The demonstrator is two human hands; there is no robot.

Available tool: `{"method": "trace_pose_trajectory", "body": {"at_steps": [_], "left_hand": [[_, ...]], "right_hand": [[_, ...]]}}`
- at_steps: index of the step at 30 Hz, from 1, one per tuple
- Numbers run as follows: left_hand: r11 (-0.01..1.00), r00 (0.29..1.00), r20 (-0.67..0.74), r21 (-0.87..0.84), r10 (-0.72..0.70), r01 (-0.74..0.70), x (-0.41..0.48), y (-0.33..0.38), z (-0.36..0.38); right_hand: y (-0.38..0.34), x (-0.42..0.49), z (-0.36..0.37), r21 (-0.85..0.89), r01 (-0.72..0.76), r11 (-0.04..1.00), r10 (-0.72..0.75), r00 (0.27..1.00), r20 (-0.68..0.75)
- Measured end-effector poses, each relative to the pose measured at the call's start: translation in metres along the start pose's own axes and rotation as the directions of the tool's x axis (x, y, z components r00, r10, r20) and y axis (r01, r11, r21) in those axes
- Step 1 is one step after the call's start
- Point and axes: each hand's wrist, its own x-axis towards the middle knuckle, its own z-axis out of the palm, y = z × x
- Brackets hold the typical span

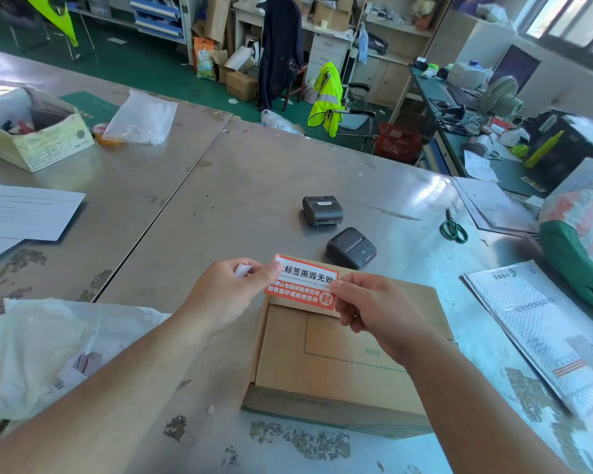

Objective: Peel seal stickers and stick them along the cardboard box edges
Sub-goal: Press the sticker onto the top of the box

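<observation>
1. The seal sticker (303, 283) is held stretched between both hands, just over the far edge of the cardboard box (339, 371); the box sits closed on the steel table (254, 186), near the person; whether the sticker already touches the cardboard I cannot tell;
2. The left hand (226, 292) pinches the sticker's left end between thumb and forefinger; a small white scrap (243, 270) is tucked among the same fingers, probably the peeled backing, kept out of the way;
3. The right hand (374, 313) pinches the right end with its fingertips; holding only the two ends likely keeps the glue side off the skin and the strip taut, so it can go down without creases;
4. Its place over the far flap seam suggests it is meant to bridge lid and wall, half on top and half folded over;
5. Two black printers (322, 210) and green scissors (453, 227) lie farther off, apart from the box; a crumpled plastic bag (31, 354) lies near left
</observation>
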Motion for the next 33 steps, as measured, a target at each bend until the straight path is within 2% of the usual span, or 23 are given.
{"method": "trace_pose_trajectory", "body": {"at_steps": [7, 17, 25, 33], "left_hand": [[0.999, 1.0, -0.009, 0.038, 0.006, -0.005, 0.002, -0.002, 0.004], [0.983, 0.998, -0.014, 0.169, -0.067, 0.068, 0.001, -0.017, 0.014], [0.966, 0.998, -0.055, 0.255, -0.035, 0.048, -0.008, -0.026, 0.019], [0.96, 0.996, -0.074, 0.274, -0.04, 0.059, -0.007, -0.021, 0.023]], "right_hand": [[0.001, 0.003, 0.0, -0.049, -0.046, 0.998, 0.045, 0.999, -0.029], [0.015, 0.011, 0.003, -0.315, -0.167, 0.934, 0.155, 0.986, -0.063], [0.025, 0.012, 0.007, -0.435, -0.149, 0.888, 0.136, 0.989, -0.061], [0.024, 0.014, 0.007, -0.479, -0.17, 0.861, 0.141, 0.985, -0.097]]}}
